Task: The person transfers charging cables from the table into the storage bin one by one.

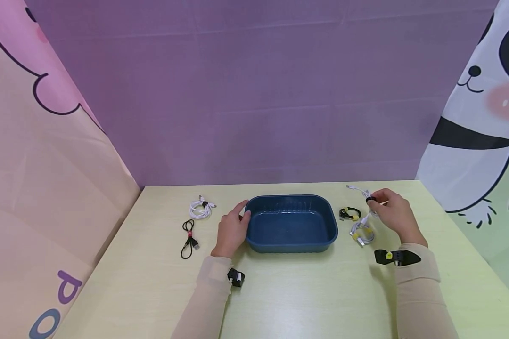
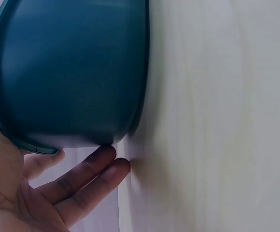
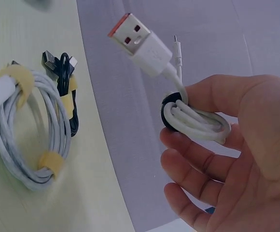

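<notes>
Cable (image 3: 198,119), white and wound into a small coil, is pinched between thumb and fingers of my right grip (image 1: 392,213), lifted over the surface (image 1: 314,296) to the right of the blue bin (image 1: 290,248). A black strap (image 3: 167,113) binds it; its broad plug (image 3: 152,54) shows a reddish-orange lip at the metal mouth, and a slim connector (image 3: 177,53) pokes out behind. Just beside it lies a grey coil (image 3: 8,140) with yellow ties. My left grip (image 1: 231,230) is spread, fingertips touching the outer wall at the bin's left end.
</notes>
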`<state>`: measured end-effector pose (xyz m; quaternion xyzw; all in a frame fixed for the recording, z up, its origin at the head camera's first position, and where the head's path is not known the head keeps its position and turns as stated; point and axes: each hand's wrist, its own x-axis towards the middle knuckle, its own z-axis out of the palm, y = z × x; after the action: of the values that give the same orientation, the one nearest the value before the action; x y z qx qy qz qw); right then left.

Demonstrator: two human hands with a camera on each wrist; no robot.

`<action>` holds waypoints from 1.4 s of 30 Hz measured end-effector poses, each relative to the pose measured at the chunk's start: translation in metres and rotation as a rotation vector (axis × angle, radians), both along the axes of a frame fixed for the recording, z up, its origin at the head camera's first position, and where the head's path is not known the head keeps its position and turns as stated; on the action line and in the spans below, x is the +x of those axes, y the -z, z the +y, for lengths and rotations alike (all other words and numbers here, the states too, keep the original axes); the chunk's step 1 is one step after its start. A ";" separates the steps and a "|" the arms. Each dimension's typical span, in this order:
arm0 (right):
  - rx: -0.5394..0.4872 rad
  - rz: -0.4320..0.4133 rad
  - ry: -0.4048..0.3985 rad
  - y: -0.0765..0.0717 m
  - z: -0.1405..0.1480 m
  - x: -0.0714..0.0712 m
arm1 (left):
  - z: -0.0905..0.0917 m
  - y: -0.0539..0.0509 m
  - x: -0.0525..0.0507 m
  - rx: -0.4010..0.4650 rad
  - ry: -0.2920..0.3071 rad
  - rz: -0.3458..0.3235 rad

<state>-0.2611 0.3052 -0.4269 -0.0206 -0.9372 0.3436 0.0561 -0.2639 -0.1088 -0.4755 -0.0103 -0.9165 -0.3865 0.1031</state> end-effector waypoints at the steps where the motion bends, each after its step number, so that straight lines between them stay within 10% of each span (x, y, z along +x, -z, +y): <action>1: 0.001 0.002 -0.001 0.000 0.000 0.000 | 0.000 0.000 0.000 0.000 0.000 0.000; 42: 0.009 0.069 -0.061 -0.004 -0.014 0.001 | 0.000 -0.001 0.001 0.001 0.008 -0.007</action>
<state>-0.2604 0.2914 -0.4232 0.0203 -0.9363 0.3417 0.0781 -0.2629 -0.1089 -0.4743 -0.0124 -0.9165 -0.3876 0.0985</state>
